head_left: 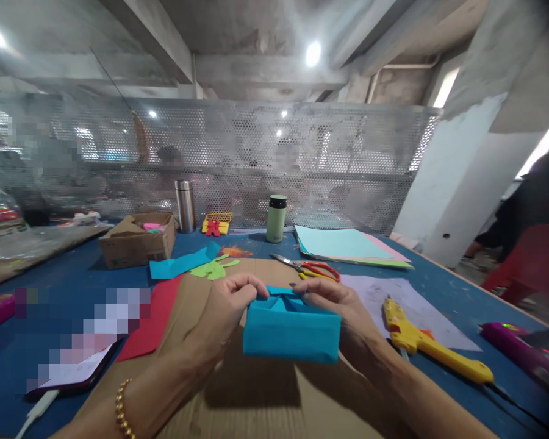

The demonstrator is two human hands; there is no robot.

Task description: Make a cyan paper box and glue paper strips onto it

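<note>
A perforated screen stood along the far side, behind a blue table. On the table's near middle lay a cardboard sheet. A lilac sheet lay to its right, and farther off on that side was a stack of coloured paper, pale blue on top. A carton sat at the far left with something pink inside.

Both hands held the blue box, a paper piece raised over the middle of the cardboard, its shadow just below and its long plain side facing near. The left hand pinched the left of its far rim between thumb and fingers; the right hand pinched the right of that rim in the same narrow way.

A yellow glue gun lay on the right, partly over the lilac sheet. Red paper lay left of the hands, near a phone. Beyond the hands were scissors, a green flask and, farther left, a steel flask. A blue strip lay beside green scraps in front of the carton. A gold bracelet circled the left wrist.
</note>
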